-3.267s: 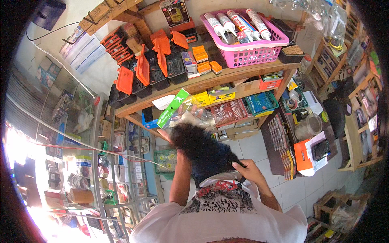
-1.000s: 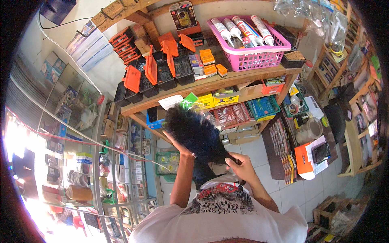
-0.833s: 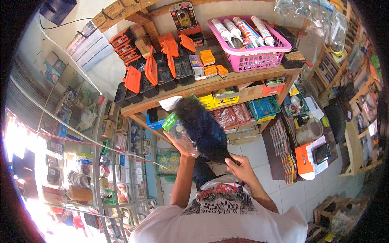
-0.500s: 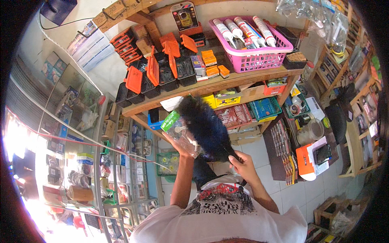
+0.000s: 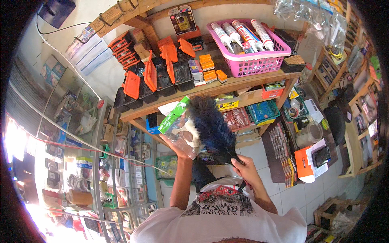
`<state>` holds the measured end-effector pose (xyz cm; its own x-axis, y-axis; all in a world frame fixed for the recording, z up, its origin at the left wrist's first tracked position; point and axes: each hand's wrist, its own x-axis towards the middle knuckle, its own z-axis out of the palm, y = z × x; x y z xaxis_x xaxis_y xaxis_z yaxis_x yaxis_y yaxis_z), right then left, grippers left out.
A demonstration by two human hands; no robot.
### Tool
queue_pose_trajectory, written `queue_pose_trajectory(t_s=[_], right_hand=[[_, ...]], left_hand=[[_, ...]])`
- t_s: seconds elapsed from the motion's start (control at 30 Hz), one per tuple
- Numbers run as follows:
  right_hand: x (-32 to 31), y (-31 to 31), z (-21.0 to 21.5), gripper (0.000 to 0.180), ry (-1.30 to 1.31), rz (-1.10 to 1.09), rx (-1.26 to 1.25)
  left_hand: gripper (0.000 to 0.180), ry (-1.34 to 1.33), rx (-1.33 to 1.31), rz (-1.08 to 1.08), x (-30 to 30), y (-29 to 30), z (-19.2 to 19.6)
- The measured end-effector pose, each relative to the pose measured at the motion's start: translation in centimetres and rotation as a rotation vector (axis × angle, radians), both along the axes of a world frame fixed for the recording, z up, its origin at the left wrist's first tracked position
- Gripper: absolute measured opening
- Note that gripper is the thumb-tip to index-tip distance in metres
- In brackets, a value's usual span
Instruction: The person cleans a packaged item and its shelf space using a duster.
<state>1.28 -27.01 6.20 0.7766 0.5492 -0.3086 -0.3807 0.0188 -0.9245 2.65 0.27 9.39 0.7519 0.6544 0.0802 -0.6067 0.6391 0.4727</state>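
Note:
My left hand point(image 5: 177, 147) holds up a clear plastic packet with a green header card point(image 5: 174, 115). Inside it shows a white plastic tap point(image 5: 187, 130) with a threaded end. My right hand point(image 5: 246, 171) is wrapped round the handle of a dark blue-black feather duster point(image 5: 212, 127). The duster's bristles rise up and to the left, beside the packet's right edge, and seem to brush against it. Both things are in front of the wooden shelf unit, over my legs.
On the wooden shelf point(image 5: 210, 87) stand black boxes with orange lids point(image 5: 150, 73), small orange cartons point(image 5: 206, 62) and a pink basket point(image 5: 255, 60) of sealant tubes. Glass display cases point(image 5: 103, 162) line the left. A dark low table point(image 5: 279, 166) with goods stands at the right.
The duster has shifted a little to the right, off the packet's front. More of the white tap and green card now shows.

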Motion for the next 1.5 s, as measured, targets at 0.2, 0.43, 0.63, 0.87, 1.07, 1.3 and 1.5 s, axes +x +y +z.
queue_pose_trajectory(t_s=[0.2, 0.43, 0.63, 0.87, 1.07, 1.3, 1.5], right_hand=[[0.3, -1.0, -0.5, 0.03, -0.01, -0.015, -0.019], [0.7, -3.1, -1.7, 0.025, -0.09, 0.046, -0.073], [0.6, -3.5, -1.9, 0.025, -0.124, -0.003, -0.078], [0.0, -3.0, -1.5, 0.025, -0.157, -0.024, -0.035], [1.1, -4.1, -2.2, 0.025, -0.182, 0.045, -0.076], [2.3, -5.1, -3.8, 0.027, -0.257, 0.092, -0.095], [2.5, -5.5, -5.2, 0.028, -0.186, 0.029, -0.049]], left_hand=[[0.082, 0.002, -0.088, -0.016, 0.9, 0.9, -0.8], [0.082, -0.038, -0.109, -0.064, 0.6, 0.3, -0.1], [0.099, -0.578, -0.269, -0.514, 1.0, 0.6, -0.1], [0.107, -0.427, -0.264, -0.477, 0.9, 0.1, 0.1], [0.106, -0.197, -0.211, -0.37, 1.0, 0.2, -0.2], [0.104, -0.228, -0.26, -0.392, 1.1, -0.3, -0.7], [0.091, -0.237, -0.232, -0.363, 1.7, -0.9, -0.2]])
